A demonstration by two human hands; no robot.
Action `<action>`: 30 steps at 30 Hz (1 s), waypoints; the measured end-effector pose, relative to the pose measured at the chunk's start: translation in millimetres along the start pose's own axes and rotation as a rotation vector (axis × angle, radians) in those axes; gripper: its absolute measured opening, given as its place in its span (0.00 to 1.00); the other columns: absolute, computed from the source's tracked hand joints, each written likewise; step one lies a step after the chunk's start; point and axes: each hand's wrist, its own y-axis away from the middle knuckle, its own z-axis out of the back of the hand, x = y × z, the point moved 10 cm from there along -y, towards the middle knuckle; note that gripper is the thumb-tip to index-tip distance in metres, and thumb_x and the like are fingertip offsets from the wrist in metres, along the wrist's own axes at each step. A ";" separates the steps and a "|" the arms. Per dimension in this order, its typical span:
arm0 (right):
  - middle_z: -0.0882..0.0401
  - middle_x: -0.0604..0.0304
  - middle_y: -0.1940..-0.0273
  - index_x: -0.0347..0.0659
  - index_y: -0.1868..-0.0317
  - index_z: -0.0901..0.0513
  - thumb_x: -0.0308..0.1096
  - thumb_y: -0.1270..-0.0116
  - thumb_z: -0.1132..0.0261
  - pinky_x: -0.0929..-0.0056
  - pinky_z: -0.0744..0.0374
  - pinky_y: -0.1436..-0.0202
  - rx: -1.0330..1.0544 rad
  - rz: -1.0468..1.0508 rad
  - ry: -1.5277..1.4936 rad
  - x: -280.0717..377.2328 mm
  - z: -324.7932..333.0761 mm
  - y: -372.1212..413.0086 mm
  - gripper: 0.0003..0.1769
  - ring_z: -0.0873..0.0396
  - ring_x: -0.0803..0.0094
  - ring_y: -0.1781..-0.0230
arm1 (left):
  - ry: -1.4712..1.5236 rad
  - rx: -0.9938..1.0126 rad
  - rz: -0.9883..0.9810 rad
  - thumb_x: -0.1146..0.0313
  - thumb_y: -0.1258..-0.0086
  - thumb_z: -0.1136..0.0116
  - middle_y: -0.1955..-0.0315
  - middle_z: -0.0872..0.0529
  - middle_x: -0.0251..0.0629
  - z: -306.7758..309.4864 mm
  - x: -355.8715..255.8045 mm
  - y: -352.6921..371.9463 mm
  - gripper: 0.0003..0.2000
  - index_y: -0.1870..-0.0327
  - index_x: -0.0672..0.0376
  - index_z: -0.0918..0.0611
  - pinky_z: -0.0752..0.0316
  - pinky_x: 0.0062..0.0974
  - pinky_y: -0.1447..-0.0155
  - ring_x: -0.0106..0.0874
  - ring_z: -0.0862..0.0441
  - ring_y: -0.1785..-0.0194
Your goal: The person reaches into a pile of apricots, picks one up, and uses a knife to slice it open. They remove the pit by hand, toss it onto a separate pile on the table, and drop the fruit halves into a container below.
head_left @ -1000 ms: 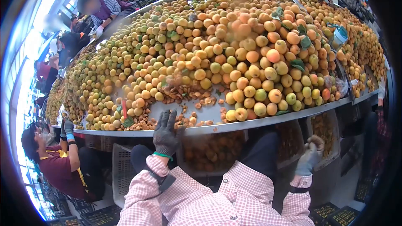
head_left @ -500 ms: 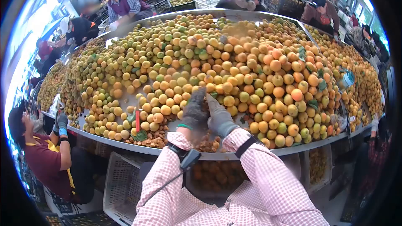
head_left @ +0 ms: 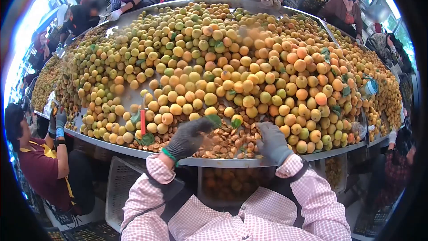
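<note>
My left hand [head_left: 189, 137], in a dark grey glove with a green band at the wrist, is at the left side of a heap of small brown pieces [head_left: 232, 140] that look like fruit pits. Its fingers stretch to the right, somewhat blurred, with nothing visible in them. On the heap's other side my right hand [head_left: 273, 143], in a grey glove, has its fingers extended against the edge of the pieces. Yellow-orange apricots [head_left: 249, 101] are piled just beyond both hands. Two green leaves [head_left: 214, 120] lie at the top of the brown heap.
A red-handled tool [head_left: 143, 120] rests among the fruit at left. The metal table's rim [head_left: 232, 163] runs in front of me. A pale crate [head_left: 119, 187] stands below. Co-workers sit around the table, one person [head_left: 44, 169] at left. A blue cup [head_left: 370, 87] sits at right.
My hands, earlier close together over the fruit, have moved apart and toward me. The brown heap between them now shows. My view has shifted slightly.
</note>
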 end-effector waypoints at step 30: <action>0.24 0.59 0.62 0.52 0.60 0.17 0.36 0.43 0.36 0.58 0.28 0.54 0.087 0.412 0.190 105.5 -81.4 -126.0 0.10 0.23 0.62 0.58 | -0.084 -0.624 -0.044 0.74 0.38 0.38 0.60 0.18 0.37 101.1 41.1 -24.0 0.17 0.47 0.58 0.24 0.24 0.24 0.55 0.27 0.20 0.60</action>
